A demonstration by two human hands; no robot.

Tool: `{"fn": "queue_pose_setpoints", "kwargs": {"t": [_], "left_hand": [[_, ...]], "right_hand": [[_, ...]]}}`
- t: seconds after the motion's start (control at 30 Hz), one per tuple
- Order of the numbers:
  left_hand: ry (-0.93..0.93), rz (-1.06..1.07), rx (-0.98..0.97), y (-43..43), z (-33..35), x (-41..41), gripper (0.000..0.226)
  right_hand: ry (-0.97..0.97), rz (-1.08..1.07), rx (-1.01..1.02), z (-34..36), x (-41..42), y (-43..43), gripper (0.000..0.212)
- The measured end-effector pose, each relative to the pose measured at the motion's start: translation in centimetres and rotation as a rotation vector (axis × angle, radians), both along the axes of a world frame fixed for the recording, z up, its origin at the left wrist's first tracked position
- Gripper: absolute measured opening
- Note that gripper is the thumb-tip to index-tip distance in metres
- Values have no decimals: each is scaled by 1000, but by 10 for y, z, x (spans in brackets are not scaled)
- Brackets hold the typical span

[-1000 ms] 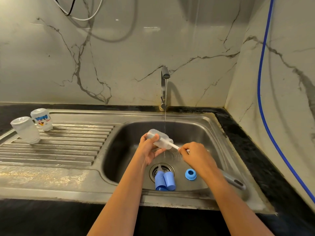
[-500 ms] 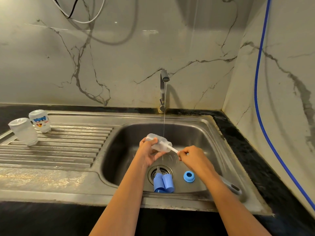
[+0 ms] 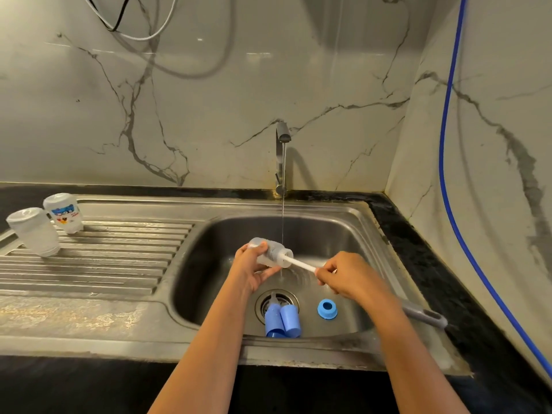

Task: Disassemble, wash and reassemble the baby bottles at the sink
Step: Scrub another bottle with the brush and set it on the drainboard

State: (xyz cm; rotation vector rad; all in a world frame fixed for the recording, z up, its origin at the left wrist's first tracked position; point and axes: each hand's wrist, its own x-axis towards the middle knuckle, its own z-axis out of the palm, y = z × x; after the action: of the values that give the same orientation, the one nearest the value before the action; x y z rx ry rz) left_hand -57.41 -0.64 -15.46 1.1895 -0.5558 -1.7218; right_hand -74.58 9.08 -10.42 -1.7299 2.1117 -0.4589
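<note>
scrubbing bottle [image 3: 270,254] below tap [image 3: 282,135]; left hand [image 3: 249,271] curled round it, right hand [image 3: 351,274] pinching brush [image 3: 298,262]. next, likely: pull brush out, rinse.

blue hose [image 3: 442,162] down right marble wall [image 3: 493,138]; black and white cables [image 3: 113,29] hang top left; black countertop [image 3: 418,258] below.

The scene is lit warmly and rather dimly from the upper left; soft glare patches are shown on the marble wall [image 3: 257,55]; a shadow is thrown rightward by the tap [image 3: 282,135] (by the cables [image 3: 137,37] likewise); the sink [image 3: 89,318] rim is bowed by the wide lens; the dark counter [image 3: 89,389] is left underexposed.
</note>
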Motion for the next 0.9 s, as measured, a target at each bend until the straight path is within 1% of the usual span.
{"fn": "queue_pose_setpoints", "kwargs": {"t": [0.07, 0.13, 0.27, 0.4, 0.47, 0.53, 0.6, 0.7, 0.83, 0.9], "left_hand": [[-1, 33, 19, -1, 0, 2, 47], [-9, 82, 29, -4, -2, 7, 50], [-34, 117, 33, -7, -5, 11, 53], [-37, 70, 36, -5, -5, 9, 48], [-48, 29, 20, -4, -5, 7, 49], [-64, 16, -10, -4, -5, 5, 53], [-64, 8, -39, -4, -5, 4, 56], [-9, -45, -75, 0, -4, 0, 51], [38, -19, -112, -2, -2, 2, 48], [52, -31, -124, -1, 0, 2, 47]], "right_hand": [[196, 24, -89, 1, -5, 2, 26], [311, 49, -162, 7, -10, 5, 23], [414, 37, -229, 19, -17, 7, 15], [447, -37, -327, 16, -19, 7, 18], [490, -35, -379, 14, -17, 4, 20], [528, -12, -386, 10, -12, 1, 21], [510, 11, -363, 5, -3, -3, 19], [406, 38, -320, -5, 18, -8, 16], [256, -51, -228, -11, 31, -12, 21], [116, -76, -150, -15, 32, -13, 24]]}}
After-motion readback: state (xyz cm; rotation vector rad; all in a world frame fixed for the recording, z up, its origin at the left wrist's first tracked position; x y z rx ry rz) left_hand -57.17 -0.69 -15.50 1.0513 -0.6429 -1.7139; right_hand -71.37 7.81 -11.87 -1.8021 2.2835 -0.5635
